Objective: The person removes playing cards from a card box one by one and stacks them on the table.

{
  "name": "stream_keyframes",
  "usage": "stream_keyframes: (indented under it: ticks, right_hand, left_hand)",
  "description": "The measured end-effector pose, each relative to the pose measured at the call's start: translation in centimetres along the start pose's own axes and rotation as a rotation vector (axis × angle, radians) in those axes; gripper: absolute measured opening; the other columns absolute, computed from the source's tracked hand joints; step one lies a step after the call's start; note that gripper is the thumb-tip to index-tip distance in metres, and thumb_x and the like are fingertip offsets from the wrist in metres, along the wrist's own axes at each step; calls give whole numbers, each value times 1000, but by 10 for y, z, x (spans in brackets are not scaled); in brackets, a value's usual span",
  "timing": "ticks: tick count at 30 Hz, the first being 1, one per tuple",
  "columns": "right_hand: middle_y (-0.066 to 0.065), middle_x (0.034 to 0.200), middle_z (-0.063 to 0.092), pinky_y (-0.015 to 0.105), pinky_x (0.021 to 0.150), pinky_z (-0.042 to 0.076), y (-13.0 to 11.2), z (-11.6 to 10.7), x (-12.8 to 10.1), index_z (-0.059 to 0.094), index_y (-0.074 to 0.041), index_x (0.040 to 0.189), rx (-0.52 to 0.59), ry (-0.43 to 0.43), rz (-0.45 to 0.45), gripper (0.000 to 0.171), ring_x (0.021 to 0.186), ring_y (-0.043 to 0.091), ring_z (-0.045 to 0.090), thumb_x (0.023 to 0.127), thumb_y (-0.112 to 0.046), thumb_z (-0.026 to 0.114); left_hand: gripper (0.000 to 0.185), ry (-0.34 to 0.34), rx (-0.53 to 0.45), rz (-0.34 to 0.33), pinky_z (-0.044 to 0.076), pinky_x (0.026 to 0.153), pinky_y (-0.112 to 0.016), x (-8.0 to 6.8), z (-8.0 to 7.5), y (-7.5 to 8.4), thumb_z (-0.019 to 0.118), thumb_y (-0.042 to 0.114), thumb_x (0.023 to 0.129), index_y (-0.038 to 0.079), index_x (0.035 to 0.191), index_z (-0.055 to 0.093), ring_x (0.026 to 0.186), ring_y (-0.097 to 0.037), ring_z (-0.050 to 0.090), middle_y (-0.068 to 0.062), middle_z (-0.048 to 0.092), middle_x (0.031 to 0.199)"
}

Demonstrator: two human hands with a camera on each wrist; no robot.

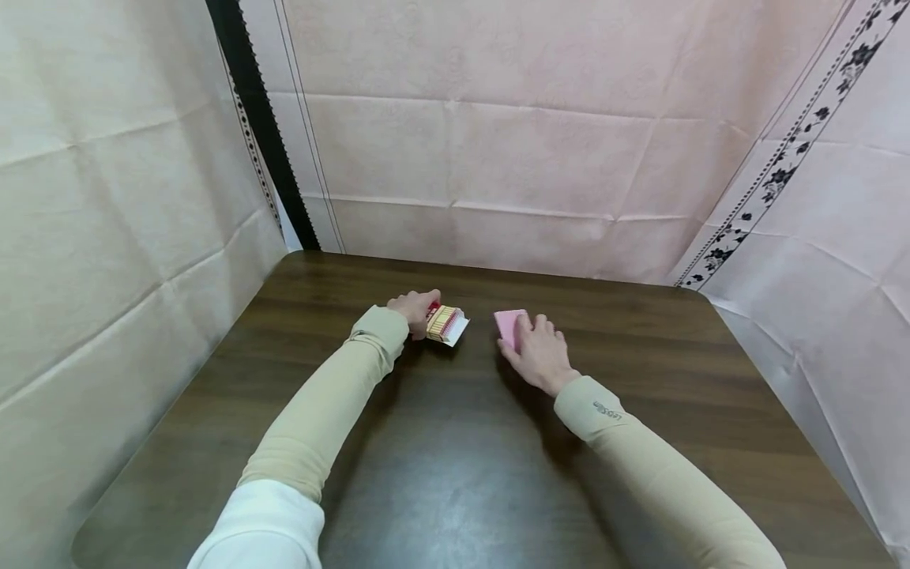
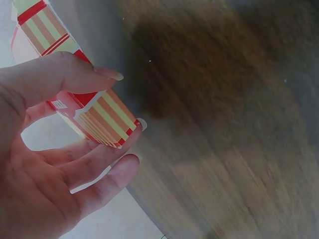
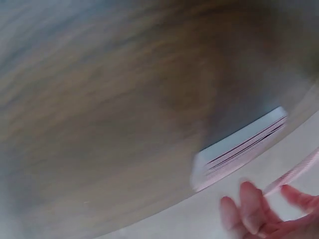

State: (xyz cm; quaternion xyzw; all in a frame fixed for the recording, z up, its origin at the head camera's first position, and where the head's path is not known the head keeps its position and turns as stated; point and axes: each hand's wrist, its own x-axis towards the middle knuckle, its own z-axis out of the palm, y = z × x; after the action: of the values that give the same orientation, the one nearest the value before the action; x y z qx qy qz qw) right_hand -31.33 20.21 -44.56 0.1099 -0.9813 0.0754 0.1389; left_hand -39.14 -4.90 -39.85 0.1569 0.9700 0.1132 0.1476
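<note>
We see left hand (image 1: 415,308) gripping striped box (image 1: 444,322) — right hand (image 1: 538,353) flat on pink deck (image 1: 508,324), cards out, table (image 1: 455,474).

even soft light, faint arm shadows, wide-angle edge bending; wrist views motion-blurred.

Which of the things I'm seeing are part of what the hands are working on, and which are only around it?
In hand:
striped card box, held by the left hand
pink card deck, on the table under the right hand

Only around:
wooden table
pink cloth backdrop
</note>
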Motion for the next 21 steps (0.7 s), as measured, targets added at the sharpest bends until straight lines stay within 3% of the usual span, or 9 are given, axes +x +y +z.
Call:
stream_keyframes:
  ticks: [3, 7, 11, 21]
  right_hand:
    - [23, 97, 52, 53, 75, 45, 9, 1, 0, 50, -2, 113, -44, -16, 129, 52, 91, 40, 53, 90, -49, 56]
    - [24, 98, 54, 55, 77, 45, 17, 4, -2, 51, -1, 111, -77, -91, 216, 54, 95, 42, 55, 91, -50, 53]
    - [25, 103, 56, 56, 80, 45, 20, 8, -3, 50, 0, 116, -91, -145, 238, 58, 99, 42, 56, 92, -53, 49]
    - [26, 109, 55, 57, 79, 45, 16, 7, -1, 52, -3, 120, -139, -152, 255, 65, 101, 42, 54, 92, -61, 45]
  left_hand:
    - [63, -4, -15, -3, 43, 76, -40, 0, -2, -1, 73, 1, 70, 21, 121, 43, 93, -31, 53, -13, 55, 113]
    - [64, -24, -11, -12, 43, 75, -39, 4, 0, -4, 73, 2, 70, 21, 122, 42, 93, -30, 53, -12, 55, 114]
    - [64, -21, -6, -15, 42, 75, -39, 8, 3, -6, 73, 0, 69, 21, 122, 42, 92, -30, 53, -12, 55, 114]
    - [65, -21, -9, -20, 42, 77, -41, 6, 3, -3, 72, 0, 69, 21, 123, 42, 93, -30, 53, -13, 55, 116]
